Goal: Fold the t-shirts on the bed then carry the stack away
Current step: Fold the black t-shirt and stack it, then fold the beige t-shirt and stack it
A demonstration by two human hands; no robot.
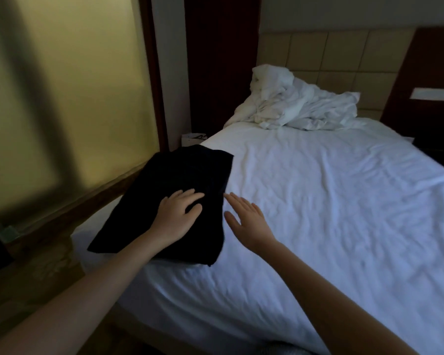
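Observation:
A folded black t-shirt (180,180) lies on the left side of the white bed (344,201), near its edge. My left hand (177,216) rests flat on the shirt's near part, fingers spread and straight. My right hand (246,221) is open just right of the shirt's edge, over the white sheet, fingers straight and pointing away; whether it touches the sheet or the shirt I cannot tell. Whether more shirts lie under the black one is hidden.
A rumpled white duvet or pillow heap (297,103) sits at the head of the bed against a padded beige headboard (344,52). A frosted glass wall (62,98) with a dark wooden frame runs along the left. A dark nightstand (436,149) stands at right.

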